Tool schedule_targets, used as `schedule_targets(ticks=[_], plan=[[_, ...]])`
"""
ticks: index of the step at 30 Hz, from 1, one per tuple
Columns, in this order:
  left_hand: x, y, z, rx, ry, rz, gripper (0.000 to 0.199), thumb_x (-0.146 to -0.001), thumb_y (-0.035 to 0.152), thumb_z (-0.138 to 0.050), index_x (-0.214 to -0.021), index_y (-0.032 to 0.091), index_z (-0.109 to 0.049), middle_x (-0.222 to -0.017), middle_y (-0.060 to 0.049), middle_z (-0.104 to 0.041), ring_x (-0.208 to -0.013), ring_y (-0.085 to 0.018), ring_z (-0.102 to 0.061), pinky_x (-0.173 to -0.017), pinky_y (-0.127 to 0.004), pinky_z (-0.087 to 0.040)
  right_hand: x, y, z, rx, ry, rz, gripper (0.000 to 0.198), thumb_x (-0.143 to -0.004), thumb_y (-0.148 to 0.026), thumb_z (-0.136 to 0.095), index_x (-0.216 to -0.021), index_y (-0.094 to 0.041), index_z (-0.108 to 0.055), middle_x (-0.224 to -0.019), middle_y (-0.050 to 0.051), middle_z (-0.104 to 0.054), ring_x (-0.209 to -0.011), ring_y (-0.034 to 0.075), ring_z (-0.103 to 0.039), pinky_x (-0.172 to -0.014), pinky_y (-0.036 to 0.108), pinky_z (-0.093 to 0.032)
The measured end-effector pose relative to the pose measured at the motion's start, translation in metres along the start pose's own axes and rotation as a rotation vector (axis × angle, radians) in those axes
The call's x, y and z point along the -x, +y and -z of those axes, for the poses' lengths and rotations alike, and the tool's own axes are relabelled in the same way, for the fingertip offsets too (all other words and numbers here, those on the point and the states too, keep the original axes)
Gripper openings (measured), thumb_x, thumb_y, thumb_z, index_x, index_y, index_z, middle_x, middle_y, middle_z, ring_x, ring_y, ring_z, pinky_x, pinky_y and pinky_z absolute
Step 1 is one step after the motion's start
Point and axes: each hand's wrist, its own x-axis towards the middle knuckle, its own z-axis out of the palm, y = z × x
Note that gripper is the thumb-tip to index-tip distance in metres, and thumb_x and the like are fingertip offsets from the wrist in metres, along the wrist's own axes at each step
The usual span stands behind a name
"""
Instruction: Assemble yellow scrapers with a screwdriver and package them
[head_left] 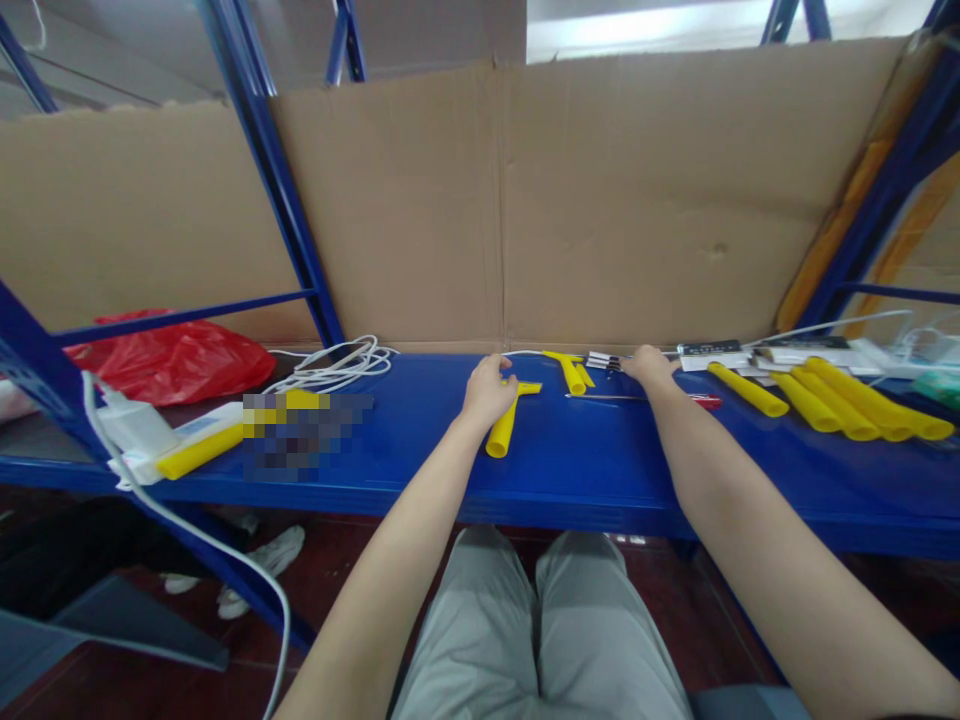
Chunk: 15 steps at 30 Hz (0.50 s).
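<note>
My left hand (489, 390) is closed at the crossbar end of a yellow T-shaped plastic handle (501, 432), whose hollow stem points toward me. Farther back lies another yellow T-shaped handle (572, 374). My right hand (651, 364) reaches down to the table beside several small black-and-silver pieces (603, 361); its fingertips are hidden, so I cannot tell its grip. A screwdriver with a red handle (705, 401) lies flat, its thin shaft passing in front of the right hand.
Several yellow tubes (832, 400) and black-and-white packages (712, 355) lie to the right. On the left are a coiled white cable (349, 362), a red plastic bag (180, 360) and a white adapter (139, 422). Cardboard (390, 210) stands behind the blue table (427, 460). Someone's shoes show below left.
</note>
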Motion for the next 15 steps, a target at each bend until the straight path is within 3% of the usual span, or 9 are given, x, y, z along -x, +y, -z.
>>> schedule_targets(ticks=[4,8,11,15], plan=[[-0.001,-0.002,0.0,0.005,-0.006,0.007,0.017,-0.079,0.01,-0.059,-0.094,0.017,-0.061,-0.104,-0.007,-0.067,-0.093,-0.018,-0.062,-0.086,-0.028,-0.047,0.005,0.002,0.006,-0.121,0.058,-0.043,0.044,-0.084,-0.037,-0.053,-0.116,-0.008,-0.063,-0.12,0.025,-0.061,-0.116,0.036,-0.055,-0.101,0.054,-0.034],[-0.002,-0.003,0.0,0.007,-0.001,0.02,0.018,-0.078,0.01,-0.06,-0.094,0.018,-0.062,-0.104,-0.007,-0.067,-0.092,-0.018,-0.063,-0.087,-0.029,-0.047,0.005,0.005,0.015,-0.323,0.161,-0.058,0.05,-0.084,-0.044,-0.052,-0.118,-0.009,-0.059,-0.121,0.025,-0.06,-0.117,0.036,-0.054,-0.099,0.048,-0.038],[-0.002,-0.004,-0.001,0.008,0.003,0.023,0.018,-0.078,0.01,-0.059,-0.094,0.018,-0.063,-0.103,-0.007,-0.067,-0.092,-0.018,-0.063,-0.086,-0.028,-0.048,0.005,0.005,0.021,-0.541,0.248,0.001,0.049,-0.088,-0.044,-0.045,-0.121,-0.01,-0.055,-0.122,0.022,-0.059,-0.115,0.032,-0.055,-0.095,0.041,-0.042],[-0.004,-0.007,-0.002,0.036,0.012,0.026,0.019,-0.079,0.009,-0.058,-0.095,0.017,-0.064,-0.099,-0.007,-0.068,-0.088,-0.018,-0.064,-0.083,-0.028,-0.049,0.011,0.004,0.026,-0.863,0.259,0.12,0.05,-0.091,-0.044,-0.042,-0.129,-0.012,-0.044,-0.122,0.018,-0.057,-0.096,0.024,-0.063,-0.079,0.032,-0.05]])
